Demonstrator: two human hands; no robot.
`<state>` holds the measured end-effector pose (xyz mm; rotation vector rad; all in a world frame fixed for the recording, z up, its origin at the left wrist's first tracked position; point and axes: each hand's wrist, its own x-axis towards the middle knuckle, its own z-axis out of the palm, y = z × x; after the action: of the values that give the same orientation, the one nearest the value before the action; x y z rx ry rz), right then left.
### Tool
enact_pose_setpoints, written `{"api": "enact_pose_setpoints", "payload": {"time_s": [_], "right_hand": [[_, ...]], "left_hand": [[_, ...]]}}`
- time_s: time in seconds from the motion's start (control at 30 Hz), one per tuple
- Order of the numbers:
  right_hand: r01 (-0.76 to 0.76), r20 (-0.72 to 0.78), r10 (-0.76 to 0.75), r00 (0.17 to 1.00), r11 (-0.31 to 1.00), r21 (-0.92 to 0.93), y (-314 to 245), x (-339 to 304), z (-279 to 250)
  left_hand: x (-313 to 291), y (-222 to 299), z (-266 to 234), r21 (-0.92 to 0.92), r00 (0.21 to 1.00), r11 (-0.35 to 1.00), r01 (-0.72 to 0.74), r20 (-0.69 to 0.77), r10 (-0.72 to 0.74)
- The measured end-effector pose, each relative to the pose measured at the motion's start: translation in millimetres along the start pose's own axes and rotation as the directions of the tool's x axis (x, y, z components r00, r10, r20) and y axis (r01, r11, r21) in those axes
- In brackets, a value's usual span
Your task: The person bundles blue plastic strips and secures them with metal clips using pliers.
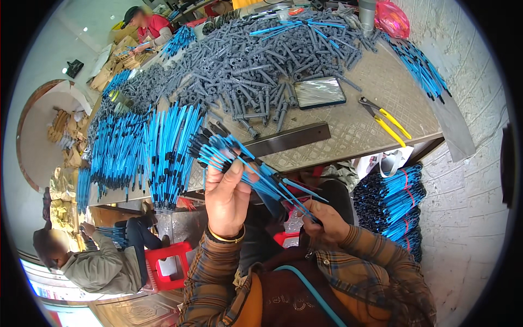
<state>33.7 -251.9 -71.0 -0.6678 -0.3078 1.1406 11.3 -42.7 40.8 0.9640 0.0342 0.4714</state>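
My left hand (227,200) is raised in front of the table edge, its fingers and thumb closed round a fanned bundle of thin blue rods with black ends (266,179). The rods slant down to the right, toward my right hand (326,222). That hand is closed in a pinch at the lower end of one or more rods; its fingertips partly hide what they grip. Just beyond the bundle, a dark metal bar (289,140) lies along the table's near edge. To its left, rows of similar blue rods (173,144) hang over the edge.
A large heap of grey plastic plugs (234,68) covers the table (376,82). Yellow-handled pliers (385,121) and a flat box of thin pins (320,92) lie right. Tied rod bundles (392,201) are stacked below. Two people sit left, one beside a red stool (169,267).
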Motion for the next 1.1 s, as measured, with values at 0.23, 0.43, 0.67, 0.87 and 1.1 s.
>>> {"api": "enact_pose_setpoints", "payload": {"time_s": [0.23, 0.43, 0.67, 0.87, 1.1], "right_hand": [[0.045, -0.220, -0.094, 0.971, 0.975, -0.215, 14, 10, -2], [0.168, -0.036, -0.418, 0.908, 0.440, -0.882, 16, 7, -8], [0.471, 0.441, -0.208, 0.873, 0.131, -0.872, -75, 11, 41], [0.716, 0.675, -0.288, 0.679, 0.057, -0.696, -73, 74, 70], [0.692, 0.723, -0.056, 0.688, 0.349, -0.632, -49, 89, 77]], "left_hand": [[-10, 15, -4, -0.047, 0.991, 0.994, 0.099, 0.096, -0.094], [-11, 44, -34, 0.051, 0.912, 0.981, 0.186, 0.364, -0.192], [-17, 17, -30, -0.365, 0.266, 0.321, 0.874, 0.912, 0.313], [-9, 15, -31, -0.260, 0.171, 0.093, 0.961, 0.824, 0.541], [-14, 52, -43, -0.307, 0.219, 0.395, 0.866, 0.942, 0.253]]}}
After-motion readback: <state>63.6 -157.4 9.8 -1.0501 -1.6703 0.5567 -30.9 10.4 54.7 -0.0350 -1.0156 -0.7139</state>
